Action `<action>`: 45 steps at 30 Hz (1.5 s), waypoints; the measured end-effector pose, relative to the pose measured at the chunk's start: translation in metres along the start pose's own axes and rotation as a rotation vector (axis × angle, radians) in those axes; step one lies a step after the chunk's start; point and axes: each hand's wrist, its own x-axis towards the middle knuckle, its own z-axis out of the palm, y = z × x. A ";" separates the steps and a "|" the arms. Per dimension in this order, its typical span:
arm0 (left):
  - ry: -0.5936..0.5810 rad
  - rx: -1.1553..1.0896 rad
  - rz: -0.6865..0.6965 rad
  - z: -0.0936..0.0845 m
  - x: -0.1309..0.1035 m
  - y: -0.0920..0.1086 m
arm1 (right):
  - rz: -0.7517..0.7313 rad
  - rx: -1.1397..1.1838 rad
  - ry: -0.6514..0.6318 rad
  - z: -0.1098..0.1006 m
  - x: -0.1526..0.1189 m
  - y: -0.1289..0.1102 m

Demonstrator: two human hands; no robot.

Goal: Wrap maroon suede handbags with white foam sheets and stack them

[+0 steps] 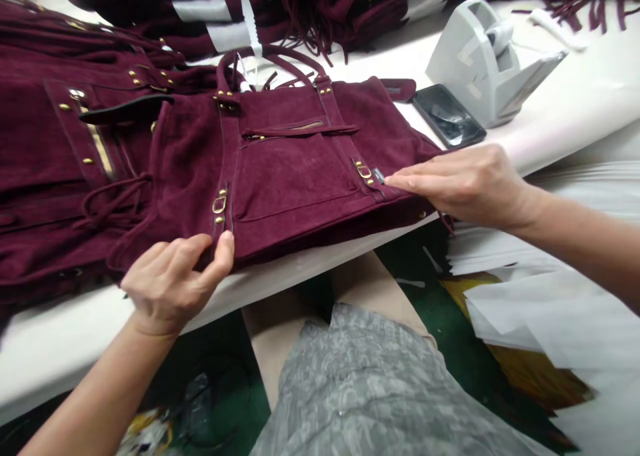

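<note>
- Bag (295, 169) along near edge of counter (590, 103): burgundy; buckles (219, 205) gold.
- Counter: white.
- Dispenser (465, 63) toward counter's right edge: pale grey.
- Phone (447, 116): black.
- Garment (340, 389): mottled grey pattern.
- Floor (450, 349): dark green.

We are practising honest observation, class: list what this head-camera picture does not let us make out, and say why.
All in the head view:
- Wording on the small dark label: too small and blurred.
- Inside of the front maroon bag: hidden by its own suede.
- What the phone shows, if anything: reflections and blur.
- Full extent of the white sheets: cut off by the right edge.
</note>
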 end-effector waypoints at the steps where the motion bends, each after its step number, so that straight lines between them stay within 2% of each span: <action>1: -0.004 0.014 0.006 0.007 0.001 -0.005 | -0.010 -0.012 0.032 0.005 0.008 0.008; 5: -0.075 -0.005 -0.011 0.036 0.003 -0.012 | -0.055 -0.143 0.203 0.042 0.023 0.039; 8: -0.077 -0.022 -0.074 0.045 0.001 -0.008 | -0.033 -0.258 0.308 0.059 0.018 0.044; 11: -0.103 -0.115 -0.161 0.041 -0.003 -0.004 | 0.038 -0.225 0.326 0.060 0.004 0.030; 15: -0.291 -0.360 -0.286 0.026 -0.006 -0.006 | 0.169 -0.082 0.286 0.059 -0.013 0.002; 19: -0.485 -0.564 -0.292 0.015 0.004 -0.016 | 0.230 -0.086 0.225 0.063 -0.024 -0.020; 22: -0.624 -0.456 -0.231 0.016 0.017 -0.022 | 0.198 -0.096 0.214 0.063 -0.026 -0.023; 24: -0.669 -0.341 -0.161 0.022 0.023 -0.025 | 0.159 -0.096 0.210 0.061 -0.026 -0.020; 26: -0.647 -0.316 -0.049 0.030 0.024 -0.027 | 0.128 -0.085 0.190 0.059 -0.027 -0.016; 28: -0.548 -0.320 0.054 0.037 0.021 -0.028 | 0.122 -0.072 0.177 0.057 -0.028 -0.014; 30: -0.431 -0.311 0.053 0.041 0.016 -0.027 | 0.146 -0.067 0.208 0.057 -0.029 -0.017; 32: -0.371 -0.321 -0.019 0.043 0.012 -0.025 | 0.186 -0.066 0.269 0.060 -0.029 -0.022; 34: -0.424 -0.362 -0.082 0.043 0.011 -0.023 | 0.211 -0.060 0.320 0.063 -0.027 -0.027; 37: -0.623 -0.379 -0.118 0.040 0.016 -0.020 | 0.214 -0.049 0.401 0.065 -0.024 -0.031; 39: -0.693 -0.330 -0.137 0.036 0.020 -0.018 | 0.220 -0.034 0.492 0.066 -0.022 -0.033; 42: -0.629 -0.253 -0.128 0.029 0.023 -0.016 | 0.249 -0.009 0.614 0.067 -0.019 -0.034; 45: -0.504 -0.224 -0.105 0.016 0.020 -0.011 | 0.284 -0.063 0.647 0.065 -0.014 -0.034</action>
